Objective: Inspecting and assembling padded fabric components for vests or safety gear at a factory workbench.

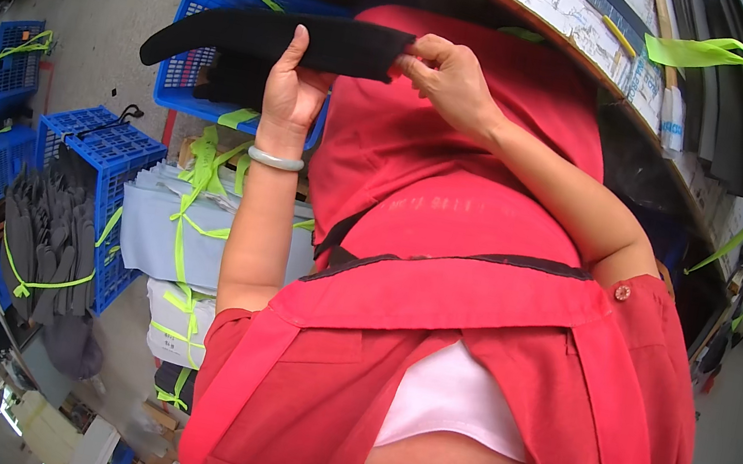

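A long, flat black cloth piece [228, 29], sock-like with a rounded far-left end, stretches level in front of me. Under its middle lies my left hand [293, 101], thumb up over the front and the other fingers hidden behind the cloth. At the right end, the fingertips of my right hand [455, 84] pinch the cloth's edge, where a bit of red shows. Below and behind the piece stands a blue plastic crate [205, 109], with more black cloth [238, 80] lying in it. My lap is covered by a red apron [461, 164].
A worktable [565, 14] runs across the top and right, with dark sheets [725, 114] and a yellow-green strip [705, 57] beside it. Tied light-blue sheets [153, 215] sit on a white bundle [167, 336]. Farther left are blue crates [97, 137] and tied grey pieces [48, 227].
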Available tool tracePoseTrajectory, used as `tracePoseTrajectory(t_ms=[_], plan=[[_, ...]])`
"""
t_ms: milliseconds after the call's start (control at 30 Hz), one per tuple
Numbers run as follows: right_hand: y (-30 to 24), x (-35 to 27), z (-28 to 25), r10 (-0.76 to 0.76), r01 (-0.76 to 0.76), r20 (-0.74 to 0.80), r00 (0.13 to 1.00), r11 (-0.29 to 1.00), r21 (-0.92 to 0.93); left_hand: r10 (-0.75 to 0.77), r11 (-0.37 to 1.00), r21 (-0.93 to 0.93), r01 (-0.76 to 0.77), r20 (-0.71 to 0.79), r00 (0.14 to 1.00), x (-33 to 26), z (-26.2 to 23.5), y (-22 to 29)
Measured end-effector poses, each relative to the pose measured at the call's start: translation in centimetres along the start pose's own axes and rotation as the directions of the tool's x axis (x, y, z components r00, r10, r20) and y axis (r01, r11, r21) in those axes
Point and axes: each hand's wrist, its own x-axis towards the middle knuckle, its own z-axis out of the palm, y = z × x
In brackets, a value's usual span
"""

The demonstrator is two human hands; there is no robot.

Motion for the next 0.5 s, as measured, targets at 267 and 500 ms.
tracePoseTrajectory(t_ms=[267, 500], plan=[[3.5, 1.0, 0.7, 0.502, -0.472, -0.009, 0.865, 0.820, 0.324, 0.060, 0.998, 0.030, -0.060, 0.002, 0.998, 0.5, 0.6, -4.1], [1.0, 0.2, -0.7, 0.441, -0.463, 0.144, 0.886, 0.854, 0.238, 0.191, 0.979, -0.049, -0.199, -0.141, 0.971, 2.0, -3.6, 0.8]])
